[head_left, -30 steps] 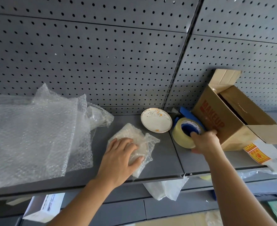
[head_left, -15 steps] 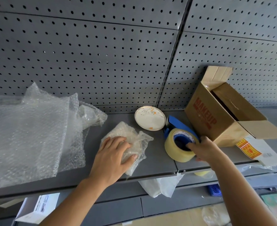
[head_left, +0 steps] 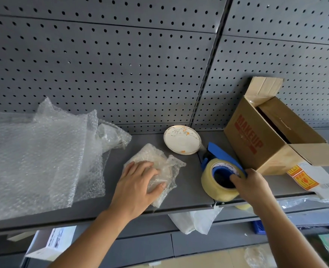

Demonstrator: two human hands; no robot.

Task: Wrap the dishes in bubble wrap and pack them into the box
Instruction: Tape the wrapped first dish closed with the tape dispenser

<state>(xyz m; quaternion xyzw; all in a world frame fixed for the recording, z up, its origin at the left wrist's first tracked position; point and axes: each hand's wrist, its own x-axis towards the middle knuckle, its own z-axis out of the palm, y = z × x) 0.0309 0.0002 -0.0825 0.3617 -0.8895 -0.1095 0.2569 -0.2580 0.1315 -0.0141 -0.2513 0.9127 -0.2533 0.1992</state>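
Bubble-wrapped dish lies on the grey shelf toward its front edge, pinned under the left hand. That hand's fingers are straight and slightly spread over the bundle's near-left half, with the thumb along its near edge, so it is pressing rather than gripping. Loose ends of wrap stick out to the right and toward the front, clear of the hand.

The right hand is off to the right, with a strip of bare shelf between it and the bundle. Its fingers are curled into the blue core of the tape dispenser and clamped on it, and the roll stands on edge at the shelf's front lip.

The loose wrap therefore lies leftward of the tape. I judge that the right hand must carry the dispenser left across that gap to the bundle's exposed right side while the left hand holds the folds flat.

The box stands just behind and to the right of the right hand, flaps open. An unwrapped plate sits behind the bundle near the back panel, and spare bubble wrap is heaped at far left.
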